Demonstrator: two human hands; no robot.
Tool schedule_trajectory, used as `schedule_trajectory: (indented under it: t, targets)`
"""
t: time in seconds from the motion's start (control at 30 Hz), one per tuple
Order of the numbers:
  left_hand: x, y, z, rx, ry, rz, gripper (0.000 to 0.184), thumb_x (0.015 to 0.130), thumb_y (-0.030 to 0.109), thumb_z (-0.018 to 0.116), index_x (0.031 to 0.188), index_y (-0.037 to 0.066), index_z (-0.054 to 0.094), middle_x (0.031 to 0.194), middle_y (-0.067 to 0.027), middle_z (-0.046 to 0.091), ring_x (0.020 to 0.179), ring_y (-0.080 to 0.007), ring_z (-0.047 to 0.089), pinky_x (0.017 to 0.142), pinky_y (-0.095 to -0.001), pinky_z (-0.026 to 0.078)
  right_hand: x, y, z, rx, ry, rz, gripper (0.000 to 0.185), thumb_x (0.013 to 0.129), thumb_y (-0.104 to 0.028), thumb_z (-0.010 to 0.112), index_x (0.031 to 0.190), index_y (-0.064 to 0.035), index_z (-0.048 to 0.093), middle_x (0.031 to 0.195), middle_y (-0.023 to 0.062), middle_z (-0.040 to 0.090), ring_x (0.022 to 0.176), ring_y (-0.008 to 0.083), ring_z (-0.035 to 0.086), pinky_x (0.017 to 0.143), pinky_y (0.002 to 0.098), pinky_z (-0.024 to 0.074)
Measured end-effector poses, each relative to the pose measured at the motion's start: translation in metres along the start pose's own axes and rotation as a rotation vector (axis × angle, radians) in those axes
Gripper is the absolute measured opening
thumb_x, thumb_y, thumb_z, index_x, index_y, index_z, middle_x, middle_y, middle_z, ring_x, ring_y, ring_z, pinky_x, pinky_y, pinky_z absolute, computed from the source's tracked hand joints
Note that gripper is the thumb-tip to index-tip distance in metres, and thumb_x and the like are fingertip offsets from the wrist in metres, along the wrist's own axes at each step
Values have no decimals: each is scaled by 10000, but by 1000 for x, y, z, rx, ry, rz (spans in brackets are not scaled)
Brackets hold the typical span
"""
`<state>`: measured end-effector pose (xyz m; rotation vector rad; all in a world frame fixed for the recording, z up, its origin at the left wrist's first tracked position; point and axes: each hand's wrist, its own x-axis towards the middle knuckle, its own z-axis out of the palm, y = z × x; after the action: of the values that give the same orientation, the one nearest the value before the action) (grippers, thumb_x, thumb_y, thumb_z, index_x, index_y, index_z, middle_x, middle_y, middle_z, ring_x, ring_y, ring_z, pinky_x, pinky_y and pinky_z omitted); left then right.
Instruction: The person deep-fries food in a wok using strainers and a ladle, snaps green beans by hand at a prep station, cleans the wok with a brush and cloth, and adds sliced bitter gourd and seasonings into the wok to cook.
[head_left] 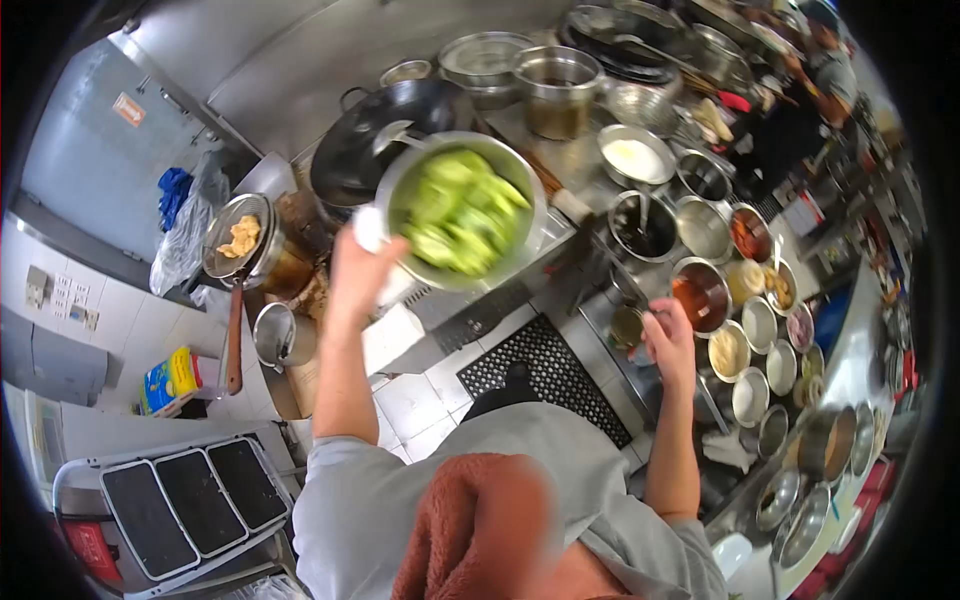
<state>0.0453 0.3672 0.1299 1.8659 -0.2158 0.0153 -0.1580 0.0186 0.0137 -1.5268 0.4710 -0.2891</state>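
Note:
My left hand [360, 268] grips the near-left rim of a round metal bowl [537, 215], with something white, perhaps a cloth, at the fingers. Pale green sliced vegetables [465, 212] fill the bowl, slightly blurred. Behind the bowl sits a black wok [345, 150], and a ladle [393, 136] shows at the bowl's far-left edge. My right hand [672, 345] is curled beside a metal pot of red sauce [702, 293]. A dark, thin rod [622, 270] runs close to its fingers; whether they hold it is unclear.
Several metal seasoning containers [758, 325] line the right counter. At the back stand a tall pot [558, 92] and a bowl of white contents [636, 156]. A strainer with fried food [238, 238] rests at left. A black mat [545, 380] lies underfoot. Another person [825, 75] stands far right.

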Motion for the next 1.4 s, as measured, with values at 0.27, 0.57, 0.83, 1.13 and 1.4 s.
schedule_trajectory:
  t: [0.27,0.57,0.83,1.13,1.4]
  targets:
    - [212,-69,-129,1026,543,197,391,705,248,675,1005,7,602,910,-244,650,864,-404,632,780,-474,499,192,-91,222,-864,-309,-686,369,820,-83,577,1175,-27,494,919,186,598,914,354,596,772,421,477]
    - [328,-125,-97,1335,397,392,280,731,164,663,987,101,569,977,-146,602,842,-344,626,708,-422,528,164,-51,208,-912,-511,-254,515,866,-115,496,1342,-21,322,908,293,624,831,403,624,735,472,489]
    - [325,-102,-88,1380,203,869,365,661,47,652,1013,111,582,1087,-120,590,942,-314,584,803,-417,496,149,-52,212,-405,-540,145,543,837,-100,523,1335,-8,328,666,124,560,417,169,511,367,318,409]
    - [257,-54,-156,988,780,589,383,686,139,711,1046,59,604,1066,-156,603,979,-348,581,833,-433,475,156,-89,218,-27,-745,246,564,852,-59,577,1369,-10,358,610,-16,464,414,76,441,359,229,372]
    - [124,-110,-169,176,934,210,345,725,38,613,1054,-59,570,1014,-146,639,904,-222,608,834,-339,465,204,-85,256,92,-687,134,547,830,-39,589,1338,-13,385,681,27,512,468,81,478,367,229,391]
